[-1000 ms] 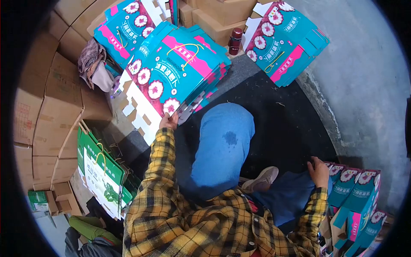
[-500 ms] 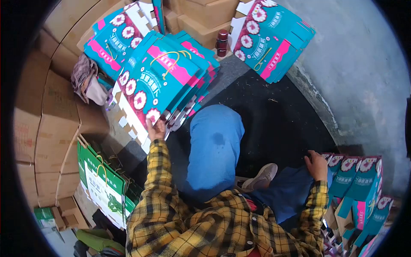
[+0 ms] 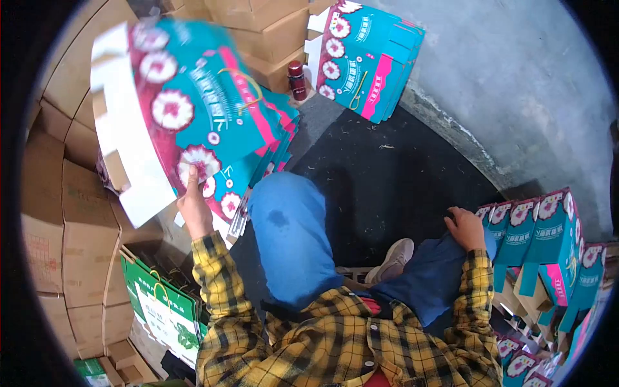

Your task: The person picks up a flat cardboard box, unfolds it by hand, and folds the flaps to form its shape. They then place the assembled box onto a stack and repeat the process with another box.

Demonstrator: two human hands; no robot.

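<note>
My left hand (image 3: 195, 205) grips the lower edge of a flat teal carton (image 3: 187, 84) with flower pictures and a yellow handle, thumb on its printed face. The carton is lifted and tilted, its white flaps toward the left. Beneath it, at its right, shows a stack of similar flat cartons (image 3: 281, 124). My right hand (image 3: 465, 227) rests on my right knee with its fingers slightly spread and nothing in it, beside a row of folded-up teal boxes (image 3: 520, 232).
Brown cardboard boxes (image 3: 90, 226) are piled along the left. Green cartons (image 3: 164, 309) stand at the lower left. A dark red flask (image 3: 296, 80) stands near another teal carton stack (image 3: 374, 64) by the grey wall (image 3: 490, 71).
My left hand has raised the top carton off the stack and moved left and slightly up with it. My right hand stays on the knee. The view has shifted.
</note>
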